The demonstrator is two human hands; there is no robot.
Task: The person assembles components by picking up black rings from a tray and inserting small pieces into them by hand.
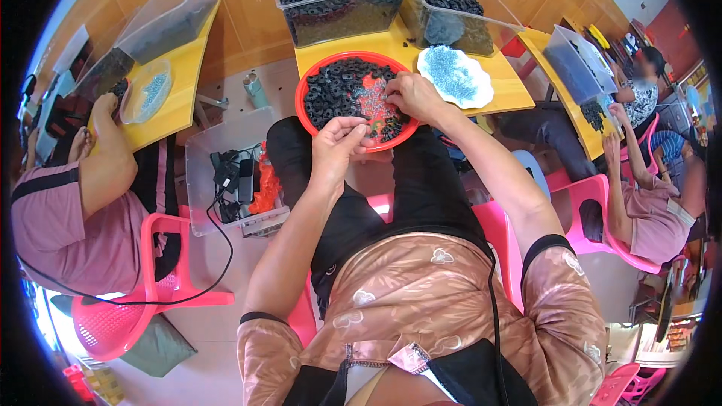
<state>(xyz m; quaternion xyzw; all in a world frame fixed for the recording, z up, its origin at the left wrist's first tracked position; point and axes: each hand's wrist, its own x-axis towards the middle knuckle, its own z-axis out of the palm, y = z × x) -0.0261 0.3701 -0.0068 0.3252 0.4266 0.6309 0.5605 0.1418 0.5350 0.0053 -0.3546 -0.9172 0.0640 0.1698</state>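
Note:
A round red basin rests on my lap against the table's edge. Black ring-like parts are heaped over its left and far side. Small silvery pieces are scattered across the bare red bottom on the right. My left hand is over the near rim, thumb and fingers pinched together. Inside the right edge, my right hand is also closed, fingertips down among the small pieces. Whatever either hand pinches is too small or hidden to name. Beside the right hand lies a white scalloped plate of small bluish-silver pieces.
Two clear bins of black parts stand at the back of the yellow table. Left on the floor are a green flask and a clear box with cables and an orange bag. Co-workers sit on both sides on pink chairs.

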